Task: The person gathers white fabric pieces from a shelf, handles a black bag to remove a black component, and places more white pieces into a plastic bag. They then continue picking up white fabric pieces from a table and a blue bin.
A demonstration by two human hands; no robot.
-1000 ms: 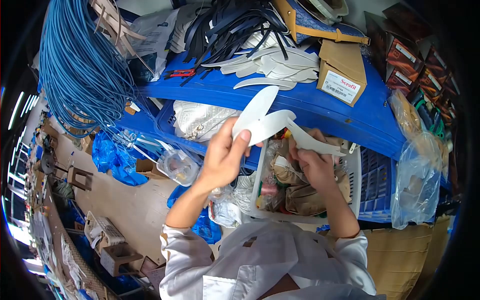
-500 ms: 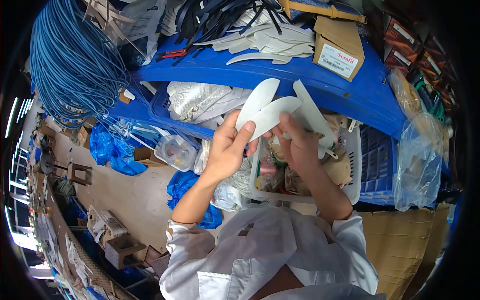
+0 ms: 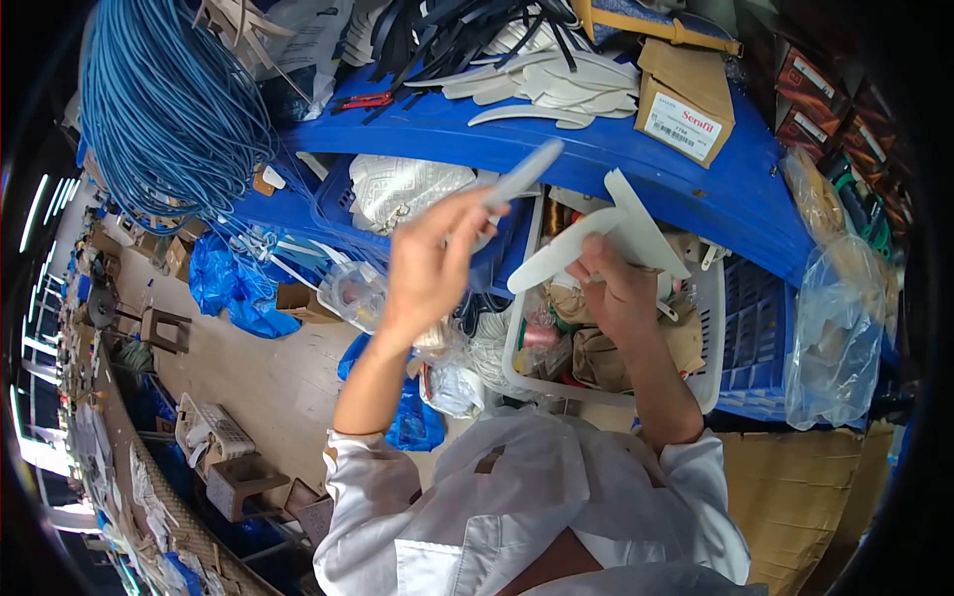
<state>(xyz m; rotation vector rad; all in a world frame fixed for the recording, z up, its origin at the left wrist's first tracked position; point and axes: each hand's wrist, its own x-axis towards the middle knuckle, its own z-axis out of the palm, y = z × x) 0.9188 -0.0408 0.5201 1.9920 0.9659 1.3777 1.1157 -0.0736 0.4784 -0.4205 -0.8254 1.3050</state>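
Observation:
My left hand (image 3: 435, 253), smeared by motion, pinches a thin white curved piece (image 3: 529, 173) that is seen nearly edge-on. My right hand (image 3: 618, 281) grips several flat white pieces. One of these, a rounded white piece (image 3: 558, 252), points left from the thumb, while a longer white piece (image 3: 646, 233) slants behind the fingers. Below the right hand stands a white plastic basket (image 3: 710, 368) with a pink thread spool (image 3: 541, 336) and brown cloth-like bundles (image 3: 599, 360). A pile of similar white curved pieces (image 3: 571, 84) lies on the blue shelf (image 3: 596, 146) beyond both hands.
Black straps (image 3: 447, 40), red-handled scissors or cutters (image 3: 364, 100) and a Serafil box (image 3: 686, 104) sit on the shelf. A big coil of blue cord (image 3: 169, 119) hangs at left. A blue crate (image 3: 757, 338) and a clear plastic bag (image 3: 833, 323) are at right.
My left hand has drawn away to the left and up with one white piece, turning it edge-on. My right hand keeps the others, slightly lower and to the right.

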